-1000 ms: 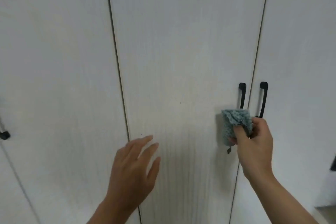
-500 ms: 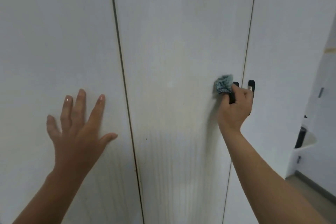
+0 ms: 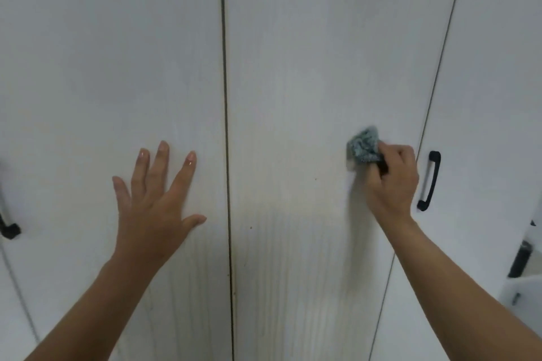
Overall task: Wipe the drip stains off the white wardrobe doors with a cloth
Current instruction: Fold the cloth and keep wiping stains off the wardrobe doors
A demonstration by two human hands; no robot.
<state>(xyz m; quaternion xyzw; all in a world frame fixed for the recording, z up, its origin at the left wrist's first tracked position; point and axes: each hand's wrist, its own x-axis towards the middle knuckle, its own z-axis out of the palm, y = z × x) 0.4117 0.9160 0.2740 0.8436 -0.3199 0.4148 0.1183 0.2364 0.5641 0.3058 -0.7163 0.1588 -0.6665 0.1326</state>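
Observation:
White wardrobe doors fill the view. The middle door carries faint vertical drip streaks in its lower half and a few small dark specks. My right hand grips a crumpled grey-blue cloth and holds it against the middle door near its right edge, covering that door's handle. My left hand lies flat with fingers spread on the left door, close to the gap between the doors.
A black handle is on the right door, just right of my right hand. Another black handle shows at the far left edge. At the lower right, past the wardrobe, stand a white surface and a dark object.
My left hand rose from mid-air and came to lie flat on the left door. My right hand carried the cloth up the middle door from below the handles to handle height.

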